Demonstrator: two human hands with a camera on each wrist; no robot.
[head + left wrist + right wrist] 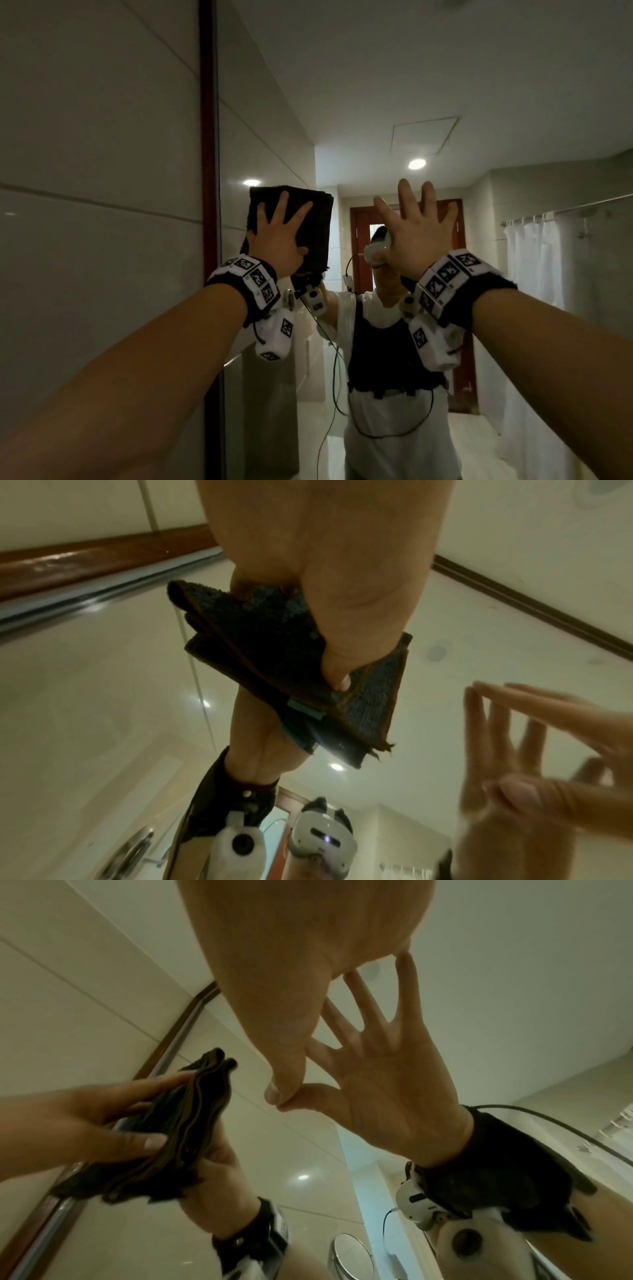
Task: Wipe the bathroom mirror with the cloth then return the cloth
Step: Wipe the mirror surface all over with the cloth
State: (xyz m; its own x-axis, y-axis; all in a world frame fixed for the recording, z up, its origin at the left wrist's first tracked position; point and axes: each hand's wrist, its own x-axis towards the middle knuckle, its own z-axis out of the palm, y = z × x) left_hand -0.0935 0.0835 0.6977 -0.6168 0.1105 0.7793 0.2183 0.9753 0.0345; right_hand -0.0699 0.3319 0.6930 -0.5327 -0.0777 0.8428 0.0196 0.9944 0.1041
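A dark folded cloth [318, 222] lies flat against the bathroom mirror [376, 102], near its left edge at about head height. My left hand [277, 236] presses it onto the glass with fingers spread and straight. The left wrist view shows the cloth [260, 647] under my left hand [325, 561], with the thumb lying on it. My right hand [414, 233] is raised to the right of the cloth, empty, its straight fingertips touching the glass. From the right wrist, my right hand [274, 974] meets its own reflection, and the cloth [192, 1123] is edge-on.
A dark red-brown frame [208, 137] bounds the mirror on the left, with a tiled wall [102, 137] beyond it. The glass reflects a person wearing a headset, a door and a white shower curtain [534, 274]. A small round mirror [352, 1256] stands lower down.
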